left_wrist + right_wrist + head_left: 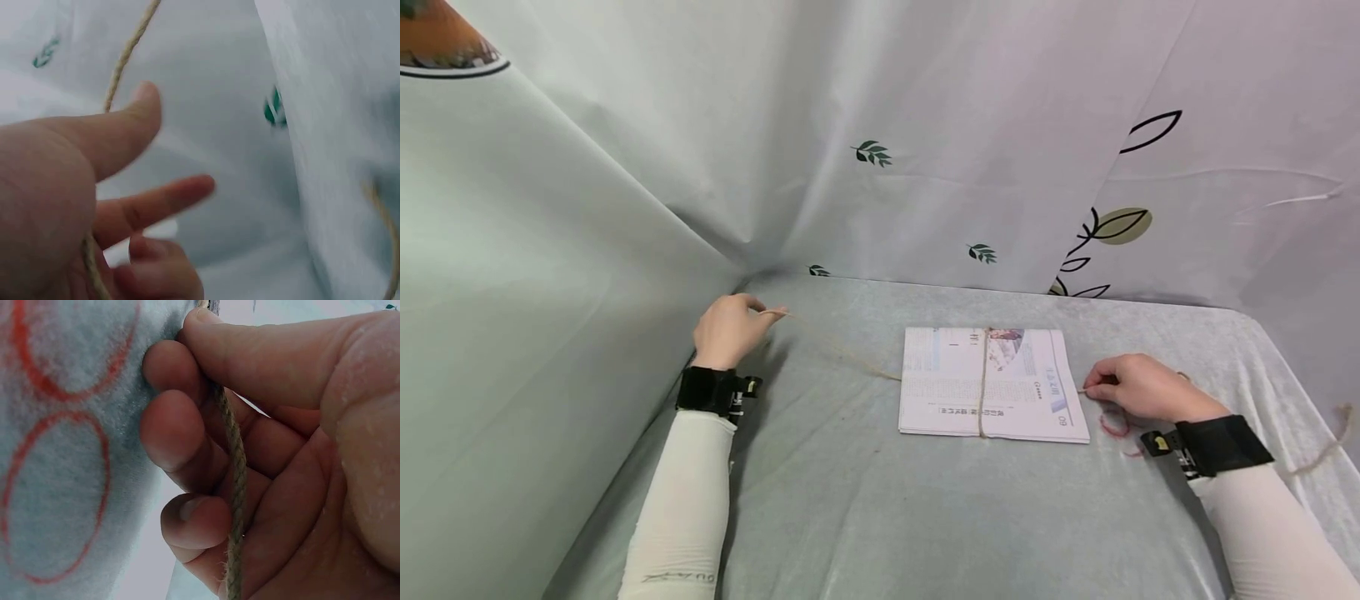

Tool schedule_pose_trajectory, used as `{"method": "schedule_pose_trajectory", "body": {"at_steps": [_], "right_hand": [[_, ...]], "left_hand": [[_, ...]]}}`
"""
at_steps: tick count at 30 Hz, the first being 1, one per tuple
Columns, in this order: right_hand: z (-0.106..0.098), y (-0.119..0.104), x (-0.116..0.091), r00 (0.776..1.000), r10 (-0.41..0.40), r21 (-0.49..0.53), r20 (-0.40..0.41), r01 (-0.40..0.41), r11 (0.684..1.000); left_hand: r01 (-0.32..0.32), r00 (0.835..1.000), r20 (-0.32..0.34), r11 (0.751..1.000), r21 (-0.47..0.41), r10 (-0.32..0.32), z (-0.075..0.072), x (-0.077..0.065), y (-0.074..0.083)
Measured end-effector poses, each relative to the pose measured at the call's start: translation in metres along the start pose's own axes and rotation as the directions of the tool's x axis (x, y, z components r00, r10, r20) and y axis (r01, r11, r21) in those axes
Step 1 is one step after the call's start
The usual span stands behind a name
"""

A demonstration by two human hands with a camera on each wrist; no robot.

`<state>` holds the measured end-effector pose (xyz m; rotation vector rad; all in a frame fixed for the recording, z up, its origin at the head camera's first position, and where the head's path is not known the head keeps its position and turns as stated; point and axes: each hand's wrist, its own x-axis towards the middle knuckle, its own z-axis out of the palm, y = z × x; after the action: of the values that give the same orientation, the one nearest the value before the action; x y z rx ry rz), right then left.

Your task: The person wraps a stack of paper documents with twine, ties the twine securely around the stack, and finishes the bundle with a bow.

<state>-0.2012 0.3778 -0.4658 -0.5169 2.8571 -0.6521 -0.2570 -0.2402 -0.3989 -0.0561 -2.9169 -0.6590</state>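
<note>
Newsprint stack lay flat on pale cloth between 2 hands, 1 strand of twine crossing its top. Left hand, some fingers curled, loosely held twine running to stack's left edge. Right hand pinched twine just beside right edge.

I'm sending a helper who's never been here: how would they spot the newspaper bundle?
On the pale cloth-covered table, look between the left hand and the right hand. The newspaper bundle lies flat there, nearer the right hand. It is the only printed paper rectangle there, with twine across its face.
</note>
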Motion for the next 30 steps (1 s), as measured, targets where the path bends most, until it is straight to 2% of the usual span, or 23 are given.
{"method": "schedule_pose_trajectory", "body": {"at_steps": [2,3,4,7,8,9,10,11,14,15,17,19,22,26,30], "right_hand": [[0.001,0.000,0.000,1.000,0.003,0.002,-0.001,-0.003,1.000],[0.001,0.001,0.000,1.000,0.002,0.002,-0.003,-0.002,1.000],[0.001,0.001,0.000,1.000,0.003,0.002,-0.003,-0.003,1.000],[0.002,0.002,-0.001,1.000,0.003,0.002,-0.004,-0.003,1.000],[0.002,0.002,-0.001,1.000,0.002,0.001,-0.005,-0.002,1.000],[0.002,0.002,-0.001,1.000,0.001,0.000,-0.004,-0.001,1.000],[0.002,0.002,-0.001,1.000,-0.001,-0.003,-0.004,0.001,1.000],[0.002,0.002,-0.001,1.000,-0.003,-0.005,-0.004,0.003,1.000],[0.002,0.001,0.000,1.000,0.001,-0.004,0.000,-0.001,1.000],[0.002,0.000,0.000,1.000,0.004,-0.003,0.001,-0.004,1.000],[0.002,0.000,0.000,1.000,0.009,-0.001,0.002,-0.009,1.000],[0.002,0.000,0.000,1.000,0.015,0.003,0.002,-0.015,1.000],[0.002,0.000,0.000,1.000,0.020,0.006,0.004,-0.020,1.000],[0.001,0.000,-0.001,1.000,0.014,0.004,0.009,-0.014,1.000],[0.001,0.000,-0.001,1.000,-0.002,-0.001,0.020,0.002,1.000]], "left_hand": [[-0.086,0.993,0.080,0.995,-0.056,0.090,0.003,0.003,0.004],[-0.128,0.978,0.153,0.988,-0.089,0.141,0.004,0.004,0.007],[-0.165,0.951,0.244,0.979,-0.121,0.191,0.006,0.005,0.010],[-0.209,0.828,0.486,0.958,-0.194,0.279,0.012,0.008,0.016],[-0.200,0.798,0.534,0.959,-0.202,0.279,0.013,0.008,0.017],[-0.186,0.783,0.561,0.962,-0.200,0.269,0.014,0.008,0.017],[-0.173,0.784,0.569,0.967,-0.185,0.249,0.014,0.008,0.015],[-0.158,0.797,0.561,0.974,-0.163,0.223,0.013,0.008,0.012],[-0.074,0.864,0.497,0.997,-0.030,0.079,0.008,0.007,0.000],[-0.039,0.881,0.472,0.999,0.022,0.024,0.006,0.007,-0.004],[0.035,0.899,0.431,0.993,0.116,-0.082,0.003,0.007,-0.012],[0.101,0.897,0.410,0.980,0.174,-0.165,0.001,0.007,-0.018],[0.159,0.888,0.397,0.964,0.211,-0.233,0.000,0.007,-0.024],[0.200,0.883,0.379,0.953,0.229,-0.277,0.001,0.007,-0.028],[0.216,0.882,0.366,0.945,0.245,-0.297,0.005,0.007,-0.032]]}}
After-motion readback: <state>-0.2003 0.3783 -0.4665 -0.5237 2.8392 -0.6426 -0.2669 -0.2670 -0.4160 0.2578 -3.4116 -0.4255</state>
